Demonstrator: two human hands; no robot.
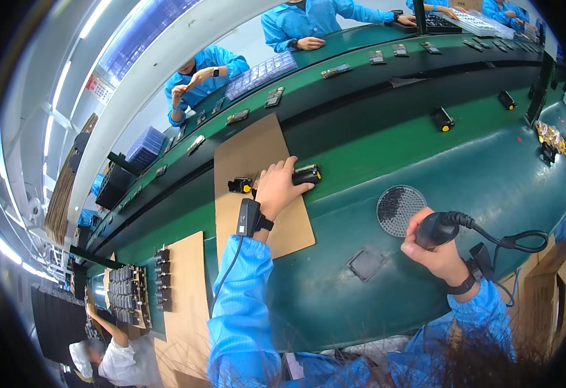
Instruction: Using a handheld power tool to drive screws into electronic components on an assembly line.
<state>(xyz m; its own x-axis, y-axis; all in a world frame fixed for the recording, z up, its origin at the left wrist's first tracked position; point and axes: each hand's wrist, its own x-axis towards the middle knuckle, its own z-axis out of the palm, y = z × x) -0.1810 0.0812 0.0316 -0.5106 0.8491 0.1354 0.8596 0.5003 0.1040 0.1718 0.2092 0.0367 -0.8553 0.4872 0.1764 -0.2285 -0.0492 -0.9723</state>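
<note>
My left hand [278, 189] reaches over the right edge of a cardboard sheet [247, 152], its thumb and fingers around the left end of a small black housing [307, 175] with a yellow part at its tip. Left of that hand lies a similar black housing [240, 185], also with a yellow piece. My right hand [433, 252] is closed round a black electric screwdriver [437, 231], its coiled cable trailing right; its bit is hidden. Just beyond it sits a round grey dish [417, 205] with small dark pieces, probably screws. A square grey pad [365, 263] lies nearer me.
More black housings [442, 119] sit on the green belt [386, 132]. Circuit boards [274, 97] line the far ledge. Co-workers in blue [302, 26] sit across. At left stand a tray of black parts [125, 294] and another cardboard sheet [186, 291]. Gold-coloured pieces [552, 139] lie at right.
</note>
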